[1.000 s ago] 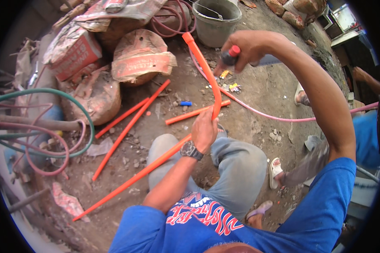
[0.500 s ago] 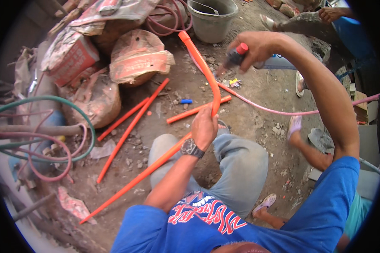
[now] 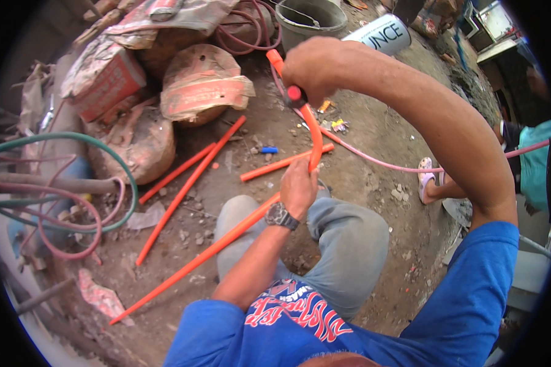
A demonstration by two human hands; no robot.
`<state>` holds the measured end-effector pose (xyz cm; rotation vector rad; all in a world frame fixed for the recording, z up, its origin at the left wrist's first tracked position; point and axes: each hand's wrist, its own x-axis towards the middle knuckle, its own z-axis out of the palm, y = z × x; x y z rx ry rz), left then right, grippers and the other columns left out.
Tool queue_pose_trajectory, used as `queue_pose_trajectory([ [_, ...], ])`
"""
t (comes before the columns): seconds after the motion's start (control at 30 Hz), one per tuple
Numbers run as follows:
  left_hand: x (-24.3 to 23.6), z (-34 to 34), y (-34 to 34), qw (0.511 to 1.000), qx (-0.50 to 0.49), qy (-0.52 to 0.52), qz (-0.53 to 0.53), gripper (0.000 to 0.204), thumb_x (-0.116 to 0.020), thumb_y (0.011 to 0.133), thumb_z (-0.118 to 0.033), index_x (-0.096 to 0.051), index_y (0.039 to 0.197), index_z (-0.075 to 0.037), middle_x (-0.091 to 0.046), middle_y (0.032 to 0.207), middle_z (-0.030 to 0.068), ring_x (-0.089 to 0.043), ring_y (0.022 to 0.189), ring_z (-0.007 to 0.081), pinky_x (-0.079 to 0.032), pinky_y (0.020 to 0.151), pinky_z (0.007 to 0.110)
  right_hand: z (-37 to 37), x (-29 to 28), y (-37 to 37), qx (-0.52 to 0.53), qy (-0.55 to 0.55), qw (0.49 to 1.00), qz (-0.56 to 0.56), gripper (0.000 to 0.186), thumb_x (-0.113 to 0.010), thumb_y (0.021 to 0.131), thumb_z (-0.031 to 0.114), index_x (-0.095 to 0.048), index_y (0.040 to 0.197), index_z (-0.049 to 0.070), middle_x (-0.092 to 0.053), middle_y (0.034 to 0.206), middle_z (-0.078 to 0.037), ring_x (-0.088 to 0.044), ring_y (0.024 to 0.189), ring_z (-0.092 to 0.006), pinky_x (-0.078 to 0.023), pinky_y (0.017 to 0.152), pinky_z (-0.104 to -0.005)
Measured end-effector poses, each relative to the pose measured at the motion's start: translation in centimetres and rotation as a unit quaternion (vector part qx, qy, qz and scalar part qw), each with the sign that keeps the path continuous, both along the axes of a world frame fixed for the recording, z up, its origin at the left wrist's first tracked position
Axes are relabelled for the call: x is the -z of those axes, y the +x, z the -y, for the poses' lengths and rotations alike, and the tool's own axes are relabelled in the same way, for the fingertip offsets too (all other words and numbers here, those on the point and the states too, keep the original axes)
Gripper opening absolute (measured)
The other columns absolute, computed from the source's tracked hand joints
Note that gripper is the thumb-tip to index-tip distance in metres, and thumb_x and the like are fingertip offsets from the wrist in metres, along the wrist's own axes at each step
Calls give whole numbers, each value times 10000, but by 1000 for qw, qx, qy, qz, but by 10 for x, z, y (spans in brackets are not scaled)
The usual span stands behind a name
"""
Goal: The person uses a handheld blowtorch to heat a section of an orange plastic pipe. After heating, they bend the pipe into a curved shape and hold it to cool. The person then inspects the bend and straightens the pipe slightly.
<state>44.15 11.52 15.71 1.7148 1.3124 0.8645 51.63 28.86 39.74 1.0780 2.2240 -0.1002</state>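
My left hand (image 3: 297,189) is closed round a long orange tube (image 3: 208,255), bent above the grip, its lower length running down across my left knee to the lower left. My right hand (image 3: 309,67) grips a white canister (image 3: 376,35) with a black head and red knob (image 3: 294,94), held over the tube's upper part; some fingers are hidden. The tube's wider top end (image 3: 274,60) shows beyond the knob. Loose orange tubes (image 3: 190,189) lie on the dirt ahead of my knees, along with a small blue piece (image 3: 269,150).
Crumpled dirty sacks (image 3: 199,82) are piled upper left, beside a grey bucket (image 3: 303,33). Green (image 3: 116,153) and pink hoses loop at left; a pink hose (image 3: 410,168) crosses the ground rightward. A person in teal clothing and pale clogs (image 3: 536,165) is at the right edge.
My right hand has moved left over the tube, bringing the knob onto it and showing more of the canister. My left hand stays put. The people at the right have shifted.
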Motion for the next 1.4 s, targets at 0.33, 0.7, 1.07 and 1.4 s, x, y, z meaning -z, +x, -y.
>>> queue_pose_trajectory([
  [0.33,-4,1,-3,1000,-6,9,0,323,-679,888,-122,-648,1179,15,-666,1059,224,-644,994,416,-510,853,477,-4,-12,5,14,-26,999,37,377,-868,644,180,-751,997,114,-742,888,-100,-714,868,-291,-556,770,-438],
  [0.7,-121,-71,-90,971,47,46,-229,372,-695,952,-348,-675,1084,-2,-691,787,188,-690,686,371,-536,642,466,65,58,217,481,-79,545,-682,220,-801,856,188,-687,986,51,-720,836,-66,-706,790,-163,-570,747,-305],
  [1.07,-157,-144,-165,980,40,7,-192,426,-713,971,-303,-658,1244,20,-689,940,34,-599,863,88,-486,792,254,125,196,62,488,-271,133,-819,238,-752,904,178,-643,1079,58,-696,801,-47,-711,814,-197,-587,775,-360],
  [1.4,-165,-104,-146,981,20,11,-192,396,-747,942,-211,-652,1242,29,-690,935,49,-588,882,76,-485,818,251,77,159,112,546,-300,218,-751,219,-785,890,205,-654,985,58,-718,783,-66,-735,721,-195,-621,668,-355],
])
